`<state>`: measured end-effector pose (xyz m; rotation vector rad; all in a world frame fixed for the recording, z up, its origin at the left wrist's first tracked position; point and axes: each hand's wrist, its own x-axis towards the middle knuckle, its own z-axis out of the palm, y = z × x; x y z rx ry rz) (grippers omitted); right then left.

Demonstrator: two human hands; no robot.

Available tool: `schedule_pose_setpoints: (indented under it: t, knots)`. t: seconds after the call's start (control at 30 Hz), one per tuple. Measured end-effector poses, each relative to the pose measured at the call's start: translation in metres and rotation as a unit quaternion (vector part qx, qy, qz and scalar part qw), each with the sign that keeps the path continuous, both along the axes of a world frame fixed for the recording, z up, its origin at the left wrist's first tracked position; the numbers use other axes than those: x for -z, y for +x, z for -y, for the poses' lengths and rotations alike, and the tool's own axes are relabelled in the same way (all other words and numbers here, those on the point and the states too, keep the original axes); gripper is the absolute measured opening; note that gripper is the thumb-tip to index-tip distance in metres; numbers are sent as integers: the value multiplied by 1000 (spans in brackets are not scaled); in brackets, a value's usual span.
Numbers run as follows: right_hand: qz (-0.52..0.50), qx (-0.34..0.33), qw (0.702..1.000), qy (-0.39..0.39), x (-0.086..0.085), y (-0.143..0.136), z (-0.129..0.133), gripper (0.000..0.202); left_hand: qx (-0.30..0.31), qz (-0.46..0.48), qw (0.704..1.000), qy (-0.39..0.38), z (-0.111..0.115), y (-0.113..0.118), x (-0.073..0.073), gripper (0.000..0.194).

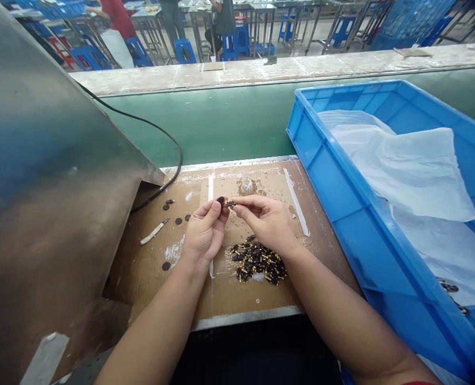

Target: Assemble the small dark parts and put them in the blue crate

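My left hand (208, 230) pinches a small dark round disc (220, 200) between thumb and fingers. Close against it, my right hand (263, 216) grips a small dark piece with a yellow tip (231, 203). The two parts meet or nearly meet; I cannot tell whether they are joined. Below my right hand lies a heap of dark pieces with yellow ends (261, 262) on the cardboard-covered table (221, 299). Several loose dark discs (166, 266) are scattered left of my left hand, beside a knife with a whitish handle (154, 232).
At right stands a large blue crate (329, 187) with white sheets (413, 166) inside. A metal housing (61, 176) rises at left, with a black cable (157, 125) hanging near it. A clear plastic cup-like piece (247, 185) sits beyond my hands, before a green belt (205, 123).
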<state>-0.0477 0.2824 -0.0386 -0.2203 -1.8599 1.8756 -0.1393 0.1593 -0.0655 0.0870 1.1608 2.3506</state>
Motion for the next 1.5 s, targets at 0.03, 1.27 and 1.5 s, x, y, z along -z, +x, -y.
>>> schedule_pose_setpoints:
  t: [0.03,1.27,1.5]
  knots:
    - [-3,-3,1000,-6,0,0,1,16,2,-2,1000,3,0,0,-1,25]
    - [-22,99,977,186,7,2,-1,16,-46,-302,936,-173,-3,16,3,26]
    - [-61,120,989,68,5,-3,-7,14,-196,-512,801,-238,25,32,-26,27]
